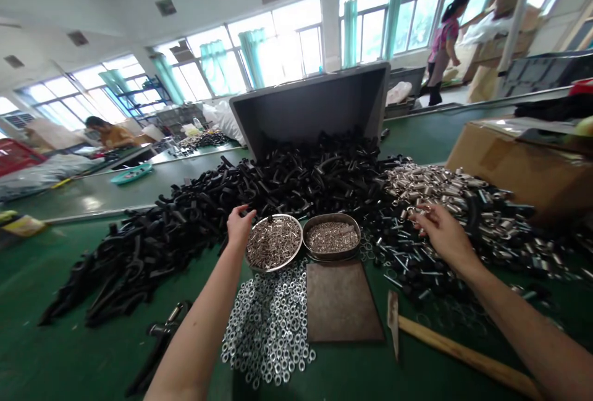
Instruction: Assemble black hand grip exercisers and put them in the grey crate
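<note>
My left hand (239, 227) is at the left rim of a round metal dish (274, 241) of small metal pins, beside the heap of black curved handle-like parts (204, 209). Its fingers are slightly bent and apart, with nothing visible in them. On the right, my right hand (438, 228) has its fingertips closed around a small silvery metal sleeve, at the edge of a pile of metal sleeves (430, 181). Below that hand lie bolts with black heads (410, 262). An oval metal tin (332, 235) of tiny metal pieces stands beside the dish.
Loose metal nuts or washers (269, 327) spread before the dish, beside a flat metal plate (343, 302). A wooden-handled hammer (458, 351) lies at right. Behind the heap is a tipped grey bin (310, 107); a cardboard box (519, 166) stands right. Two people are farther back.
</note>
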`<action>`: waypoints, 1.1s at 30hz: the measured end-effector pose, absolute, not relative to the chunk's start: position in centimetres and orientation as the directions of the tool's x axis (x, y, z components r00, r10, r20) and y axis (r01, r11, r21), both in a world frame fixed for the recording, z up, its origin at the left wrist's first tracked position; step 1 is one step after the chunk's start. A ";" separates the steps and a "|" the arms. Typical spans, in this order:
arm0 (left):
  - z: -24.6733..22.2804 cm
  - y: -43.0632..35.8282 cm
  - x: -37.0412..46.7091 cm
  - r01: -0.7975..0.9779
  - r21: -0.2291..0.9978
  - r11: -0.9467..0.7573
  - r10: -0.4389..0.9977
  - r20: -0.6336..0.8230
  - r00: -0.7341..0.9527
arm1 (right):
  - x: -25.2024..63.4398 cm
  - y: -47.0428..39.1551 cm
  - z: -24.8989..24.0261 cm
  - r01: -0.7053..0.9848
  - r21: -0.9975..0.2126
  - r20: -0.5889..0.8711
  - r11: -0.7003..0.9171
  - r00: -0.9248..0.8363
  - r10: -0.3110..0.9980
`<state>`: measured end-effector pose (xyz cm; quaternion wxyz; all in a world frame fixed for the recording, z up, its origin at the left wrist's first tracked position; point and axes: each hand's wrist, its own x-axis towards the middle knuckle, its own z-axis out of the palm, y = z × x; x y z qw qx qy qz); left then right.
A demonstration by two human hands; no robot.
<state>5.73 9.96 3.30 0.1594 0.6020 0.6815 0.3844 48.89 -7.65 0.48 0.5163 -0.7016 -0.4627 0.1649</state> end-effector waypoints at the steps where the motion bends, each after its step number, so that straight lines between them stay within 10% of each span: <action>1: 3.3 10.2 7.5 0.717 0.694 -0.056 0.956 0.245 -0.163 | 48.2 -8.1 0.5 0.407 -0.913 0.219 -0.007 0.503 0.836; 7: 1.8 11.1 19.5 0.803 0.551 -0.229 0.973 0.153 0.173 | 42.6 -10.4 0.5 0.246 -0.969 0.133 0.025 0.435 0.891; 17: 1.4 11.8 25.0 0.896 0.379 -0.230 0.973 0.114 0.202 | 38.9 -11.7 -0.3 0.236 -0.972 0.104 0.017 0.364 0.926; 25: 6.2 13.0 20.0 0.732 0.657 -0.181 0.978 0.195 0.067 | 38.7 -12.1 0.6 0.221 -0.975 0.103 0.023 0.362 0.926; 33: 8.9 7.4 12.0 0.042 0.997 -0.070 0.944 0.080 -0.319 | 37.9 -13.8 0.9 0.103 -0.995 0.038 0.005 0.326 0.945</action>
